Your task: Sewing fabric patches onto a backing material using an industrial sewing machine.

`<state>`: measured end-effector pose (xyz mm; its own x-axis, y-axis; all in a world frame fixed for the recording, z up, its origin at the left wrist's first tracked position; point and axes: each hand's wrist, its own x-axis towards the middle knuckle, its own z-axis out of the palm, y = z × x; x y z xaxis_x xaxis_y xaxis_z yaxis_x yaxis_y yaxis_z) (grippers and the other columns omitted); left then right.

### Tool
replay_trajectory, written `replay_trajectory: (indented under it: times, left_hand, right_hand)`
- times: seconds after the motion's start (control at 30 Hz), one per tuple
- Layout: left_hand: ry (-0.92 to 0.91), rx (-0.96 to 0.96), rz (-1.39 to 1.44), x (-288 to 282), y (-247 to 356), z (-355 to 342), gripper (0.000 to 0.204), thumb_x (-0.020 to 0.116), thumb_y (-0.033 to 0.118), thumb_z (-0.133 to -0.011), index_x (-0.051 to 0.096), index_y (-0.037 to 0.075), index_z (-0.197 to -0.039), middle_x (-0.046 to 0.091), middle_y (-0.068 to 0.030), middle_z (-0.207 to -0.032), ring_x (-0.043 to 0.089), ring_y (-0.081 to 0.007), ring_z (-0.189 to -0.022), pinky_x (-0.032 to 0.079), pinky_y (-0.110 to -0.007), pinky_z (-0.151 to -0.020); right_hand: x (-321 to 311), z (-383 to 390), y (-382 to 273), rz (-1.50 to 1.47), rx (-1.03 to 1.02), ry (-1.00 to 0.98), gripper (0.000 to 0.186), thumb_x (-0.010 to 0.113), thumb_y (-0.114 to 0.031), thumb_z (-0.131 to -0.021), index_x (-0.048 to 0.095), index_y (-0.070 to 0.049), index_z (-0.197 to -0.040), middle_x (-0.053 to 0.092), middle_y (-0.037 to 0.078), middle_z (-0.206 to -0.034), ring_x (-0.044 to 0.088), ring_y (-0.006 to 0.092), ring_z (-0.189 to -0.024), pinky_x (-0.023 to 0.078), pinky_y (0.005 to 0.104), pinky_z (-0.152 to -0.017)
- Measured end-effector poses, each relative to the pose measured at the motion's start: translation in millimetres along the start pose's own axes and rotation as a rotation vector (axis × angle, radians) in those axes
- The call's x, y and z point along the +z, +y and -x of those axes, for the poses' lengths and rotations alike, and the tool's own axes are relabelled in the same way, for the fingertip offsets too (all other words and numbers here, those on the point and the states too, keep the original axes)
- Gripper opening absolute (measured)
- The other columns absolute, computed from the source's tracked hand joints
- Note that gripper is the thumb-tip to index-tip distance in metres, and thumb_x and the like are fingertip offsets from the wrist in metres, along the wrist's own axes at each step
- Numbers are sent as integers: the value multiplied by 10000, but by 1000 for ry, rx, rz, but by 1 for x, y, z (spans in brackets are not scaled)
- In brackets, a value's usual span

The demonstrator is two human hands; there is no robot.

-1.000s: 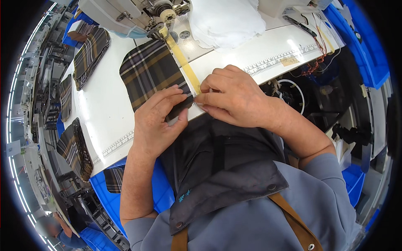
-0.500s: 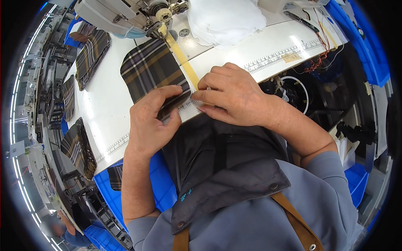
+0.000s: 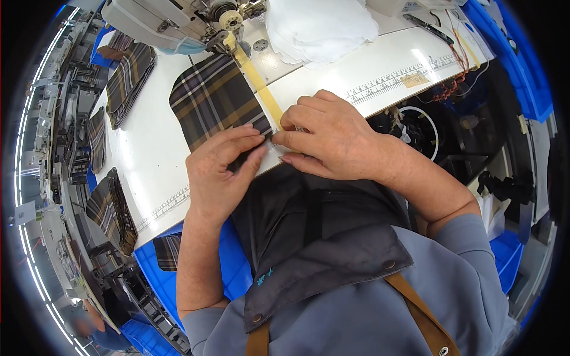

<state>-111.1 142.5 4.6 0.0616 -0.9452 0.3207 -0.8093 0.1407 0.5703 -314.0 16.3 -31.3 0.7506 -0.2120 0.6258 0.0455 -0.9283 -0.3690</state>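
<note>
A dark plaid fabric piece with rounded far corners lies on the white table, its far end close to the sewing machine. Along its right edge runs a yellow strip, coming down from the machine. My left hand is closed on the fabric's near edge, thumb and fingertips drawn together at the near right corner. Beside it, my right hand is closed with curled fingers over the strip's near end. Its fingertips almost meet those of the left. What lies under the right palm is hidden.
Stacks of plaid pieces lie along the table's left side. White cloth pieces are piled at the back. A black-handled tool and orange wires are at the far right. A blue bin sits below the front edge.
My left hand has shifted slightly right, and its thumb has come up against the fingertips at the fabric's corner. The right hand has barely moved.
</note>
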Motion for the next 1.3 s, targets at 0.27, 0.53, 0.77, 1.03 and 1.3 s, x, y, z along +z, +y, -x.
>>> replay_trajectory:
  times: [0.27, 0.53, 0.77, 1.03, 1.3]
  left_hand:
    - [37, 140, -180, 10, 5, 4, 177, 795, -29, -795, 784, 34, -959, 782, -98, -1055, 769, -247, -1021, 605, -329, -884]
    - [110, -21, -21, -2, 5, -2, 166, 771, -14, -775, 761, 55, -925, 782, -89, -954, 763, -243, -922, 603, -336, -833]
    - [13, 72, -47, -8, -6, -4, 236, 764, 60, -804, 748, 45, -1040, 750, -108, -1152, 712, -307, -1075, 547, -402, -940]
    - [-136, 93, -153, -11, -26, -30, 406, 796, 131, -842, 733, 72, -1240, 664, -101, -1378, 612, -320, -1292, 470, -426, -1093]
    - [-116, 166, -173, -9, -41, -41, 426, 812, 228, -845, 718, 73, -1230, 652, -103, -1347, 615, -313, -1251, 462, -458, -1075]
  right_hand:
    - [-3, -4, 10, -83, 16, 12, 273, 833, -128, -747, 684, -74, -969, 646, 67, -1037, 649, 270, -922, 525, 395, -750]
    - [11, -32, 22, 45, -202, 58, 167, 706, -153, -761, 661, -74, -902, 641, 61, -916, 654, 260, -898, 558, 378, -758]
    - [10, -32, 23, 74, -169, -25, 110, 673, -169, -740, 658, -94, -818, 635, 27, -804, 656, 230, -800, 549, 366, -681]
    - [-2, -34, 22, 18, -124, -103, 139, 782, -193, -749, 716, -89, -814, 719, 10, -898, 660, 214, -844, 559, 354, -703]
    - [-1, -52, 45, 21, -93, -138, 130, 795, -182, -772, 765, -84, -852, 744, -10, -903, 656, 212, -890, 574, 355, -741]
